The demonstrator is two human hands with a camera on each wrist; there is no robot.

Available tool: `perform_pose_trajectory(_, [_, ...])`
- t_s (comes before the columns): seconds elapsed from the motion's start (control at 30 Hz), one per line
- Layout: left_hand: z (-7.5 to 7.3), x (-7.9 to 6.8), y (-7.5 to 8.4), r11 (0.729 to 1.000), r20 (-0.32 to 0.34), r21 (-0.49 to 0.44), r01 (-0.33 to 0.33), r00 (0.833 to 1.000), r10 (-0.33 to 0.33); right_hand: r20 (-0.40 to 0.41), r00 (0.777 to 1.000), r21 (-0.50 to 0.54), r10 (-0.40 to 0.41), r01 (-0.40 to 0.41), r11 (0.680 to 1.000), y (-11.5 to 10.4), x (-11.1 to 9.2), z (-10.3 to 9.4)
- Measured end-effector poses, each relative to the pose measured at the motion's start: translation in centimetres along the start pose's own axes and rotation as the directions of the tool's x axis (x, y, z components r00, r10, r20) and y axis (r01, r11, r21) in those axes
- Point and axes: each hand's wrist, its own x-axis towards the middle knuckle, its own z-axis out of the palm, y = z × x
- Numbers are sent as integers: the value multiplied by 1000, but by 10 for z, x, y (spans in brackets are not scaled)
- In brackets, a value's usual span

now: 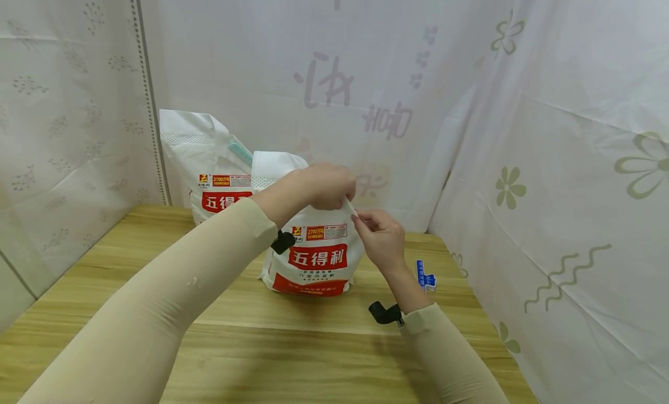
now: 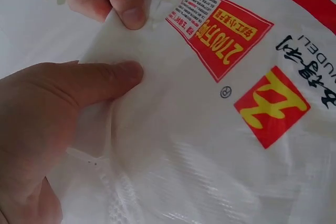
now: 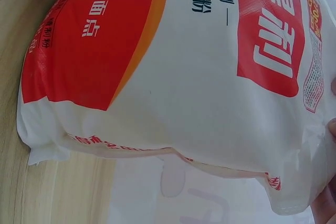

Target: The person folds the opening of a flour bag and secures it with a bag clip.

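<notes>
A white flour bag [image 1: 319, 270] with red printing stands on the wooden table, its top folding over toward the right. My left hand [image 1: 329, 186] grips the upper right part of the bag. In the left wrist view the thumb of that left hand [image 2: 47, 108] lies flat on the white plastic. Just below it in the head view, my right hand [image 1: 381, 235] pinches the bag's top right corner between thumb and fingertips. The right wrist view shows the bag's side [image 3: 199, 93], with only fingertips of the hand at the right edge.
A second flour bag [image 1: 195, 154] stands behind on the left, a teal clip [image 1: 241, 151] across its top. To the right on the table [image 1: 251, 357] lies a blue clip [image 1: 424, 277]. Patterned white curtains [image 1: 575, 160] enclose the table at the back and sides.
</notes>
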Motion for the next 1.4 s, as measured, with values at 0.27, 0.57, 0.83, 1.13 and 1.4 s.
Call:
perform_pose_trajectory(0.27, [3,1,-3,1000,19,-10,-22,1000,22,6,1000,-6,21,-21,1000,0,-2,1])
perform_pose_trajectory(0.57, [1,1,-2,997,8,-64,33,999,-32,-7,998,24,55,-55,998,-1,-1,0])
perform_pose_trajectory(0.83, [1,1,-2,998,5,-66,-12,1000,12,2,998,35,62,-62,997,0,-1,0])
perform_pose_trajectory(1.13, [4,0,-2,1000,-16,-14,3,1000,-3,10,997,33,73,-73,997,-3,-2,-1])
perform_pose_trajectory(1.4, [4,2,-2,999,-18,-9,32,999,-32,-7,999,31,52,-52,998,-2,-2,-1])
